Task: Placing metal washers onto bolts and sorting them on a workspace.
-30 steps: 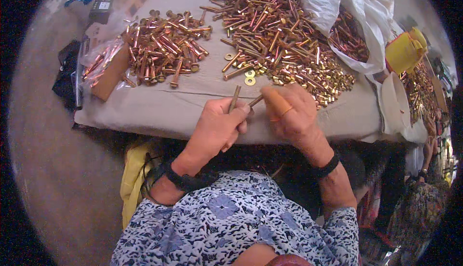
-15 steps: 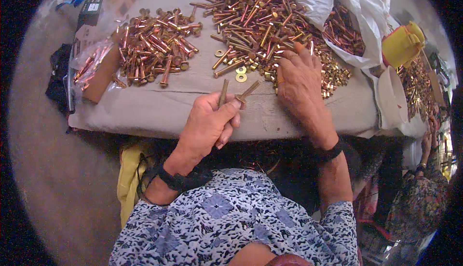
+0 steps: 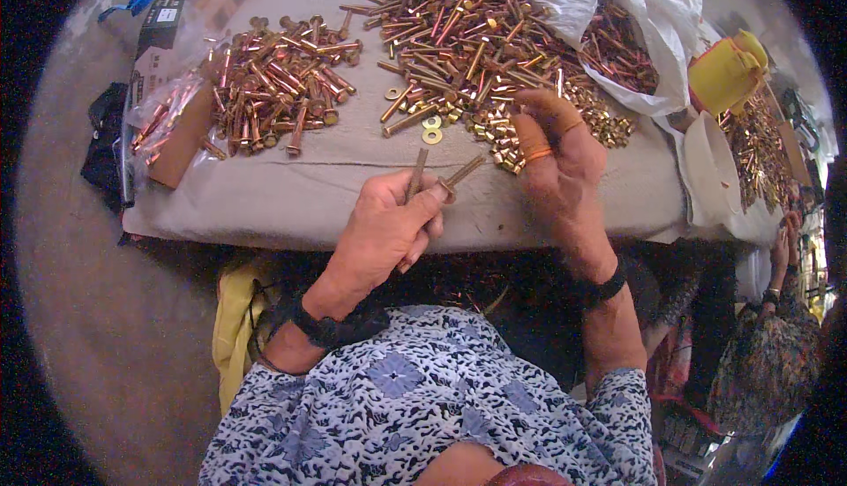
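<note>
My left hand (image 3: pixel 388 226) is closed on two bolts over the front edge of the table. One bolt (image 3: pixel 417 175) stands up between its fingers, and the other bolt (image 3: pixel 465 171) slants to the right from the thumb. My right hand (image 3: pixel 565 168), with orange bands on its fingers, is raised over the near edge of a pile of small brass-coloured nuts (image 3: pixel 604 123). Its fingers are bent together; anything in their tips is too blurred to make out. Flat washers (image 3: pixel 431 136) lie between the hands, beyond the left one.
A large heap of bolts (image 3: pixel 468 27) covers the back middle, with a smaller bolt pile (image 3: pixel 282 80) to the left. A cardboard box (image 3: pixel 181 138) stands far left. At right are a white plastic bag (image 3: pixel 666 89), a yellow container (image 3: pixel 728 71) and another person's hand (image 3: pixel 781 248).
My right hand has drawn back from the nut pile toward me, and its fingers have turned and curled. The left hand still holds its bolts, nearly unmoved.
</note>
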Demonstrator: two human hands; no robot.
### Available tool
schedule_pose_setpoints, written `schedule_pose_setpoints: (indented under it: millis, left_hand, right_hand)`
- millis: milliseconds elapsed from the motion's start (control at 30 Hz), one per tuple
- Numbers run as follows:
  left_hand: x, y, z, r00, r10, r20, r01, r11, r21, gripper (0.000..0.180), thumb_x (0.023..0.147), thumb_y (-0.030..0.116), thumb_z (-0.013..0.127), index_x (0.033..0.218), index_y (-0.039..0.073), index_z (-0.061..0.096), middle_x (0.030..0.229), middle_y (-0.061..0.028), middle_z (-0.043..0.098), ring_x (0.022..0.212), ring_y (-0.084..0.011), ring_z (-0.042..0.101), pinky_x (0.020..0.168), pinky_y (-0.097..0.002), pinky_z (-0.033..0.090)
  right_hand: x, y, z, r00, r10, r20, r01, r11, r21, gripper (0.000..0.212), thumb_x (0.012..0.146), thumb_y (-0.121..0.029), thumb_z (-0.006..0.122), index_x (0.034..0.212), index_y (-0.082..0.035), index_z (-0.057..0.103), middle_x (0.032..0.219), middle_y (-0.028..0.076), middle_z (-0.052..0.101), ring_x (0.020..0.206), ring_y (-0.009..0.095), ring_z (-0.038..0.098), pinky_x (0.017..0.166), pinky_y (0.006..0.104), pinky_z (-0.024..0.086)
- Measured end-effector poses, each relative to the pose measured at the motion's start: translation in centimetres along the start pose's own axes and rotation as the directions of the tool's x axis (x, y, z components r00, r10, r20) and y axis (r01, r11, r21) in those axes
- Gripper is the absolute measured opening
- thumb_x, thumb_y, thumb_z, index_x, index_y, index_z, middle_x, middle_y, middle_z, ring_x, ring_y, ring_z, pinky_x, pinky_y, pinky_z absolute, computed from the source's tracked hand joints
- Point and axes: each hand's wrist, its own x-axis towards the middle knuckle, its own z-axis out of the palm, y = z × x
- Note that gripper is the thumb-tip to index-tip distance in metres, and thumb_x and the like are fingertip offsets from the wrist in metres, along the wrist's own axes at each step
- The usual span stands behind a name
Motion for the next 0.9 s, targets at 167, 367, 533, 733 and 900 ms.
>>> schedule_pose_setpoints:
  millis: [167, 367, 533, 733, 900]
  left_hand:
    - [0.0, -0.4, 0.5, 0.999, -0.022, 0.024, 0.022, 1.0, 0.013, 0.016, 0.087, 0.017, 0.05, 0.081, 0.003, 0.052, 0.058, -0.001, 0.051, 0.033, -0.0039, 0.038, 0.028, -0.0187, 0.027]
    - [0.0, -0.8, 0.7, 0.999, -0.01, 0.043, 0.01, 1.0, 0.003, 0.017, 0.087, 0.017, 0.05, 0.079, 0.003, 0.052, 0.057, -0.0013, 0.051, 0.032, -0.0041, 0.037, 0.028, -0.0188, 0.027]
    - [-0.1, -0.7, 0.7, 1.0, -0.011, 0.013, 0.01, 0.999, 0.049, 0.018, 0.087, 0.017, 0.05, 0.077, 0.003, 0.052, 0.056, -0.0017, 0.051, 0.032, -0.0044, 0.037, 0.028, -0.0195, 0.027]
    - [-0.1, -0.6, 0.6, 1.0, 0.005, -0.004, -0.004, 0.998, 0.06, 0.018, 0.087, 0.017, 0.05, 0.077, 0.003, 0.052, 0.054, -0.0013, 0.05, 0.032, -0.0046, 0.038, 0.028, -0.0196, 0.027]
    - [-0.3, -0.6, 0.6, 1.0, -0.002, -0.001, 0.002, 0.995, 0.096, 0.019, 0.087, 0.018, 0.05, 0.076, 0.003, 0.053, 0.053, -0.0007, 0.049, 0.033, -0.0046, 0.038, 0.028, -0.0194, 0.027]
  right_hand:
    - [-0.5, -1.0, -0.1, 0.914, 0.355, 0.195, -0.404, 0.764, 0.503, 0.025, 0.088, -0.008, 0.047, 0.112, -0.005, 0.051, 0.083, 0.002, 0.056, 0.066, 0.008, 0.054, 0.058, 0.0228, 0.045]
    - [-1.3, -1.2, 0.4, 0.892, 0.402, 0.206, -0.435, 0.642, 0.632, 0.022, 0.087, -0.011, 0.048, 0.107, -0.002, 0.049, 0.078, 0.005, 0.058, 0.06, 0.012, 0.058, 0.054, 0.023, 0.047]
    - [-1.8, -0.8, 0.6, 0.888, 0.384, 0.251, -0.441, 0.564, 0.698, 0.022, 0.087, -0.014, 0.05, 0.105, -0.001, 0.048, 0.082, 0.009, 0.06, 0.065, 0.016, 0.06, 0.057, 0.0241, 0.048]
    - [-2.3, 0.5, 0.8, 0.891, 0.401, 0.215, -0.419, 0.538, 0.732, 0.023, 0.087, -0.016, 0.052, 0.103, -0.001, 0.046, 0.082, 0.011, 0.061, 0.065, 0.017, 0.062, 0.054, 0.0243, 0.048]
    - [-2.4, 0.5, 0.5, 0.881, 0.392, 0.265, -0.45, 0.518, 0.728, 0.023, 0.087, -0.016, 0.053, 0.102, -0.001, 0.045, 0.082, 0.011, 0.061, 0.062, 0.018, 0.062, 0.051, 0.0234, 0.047]
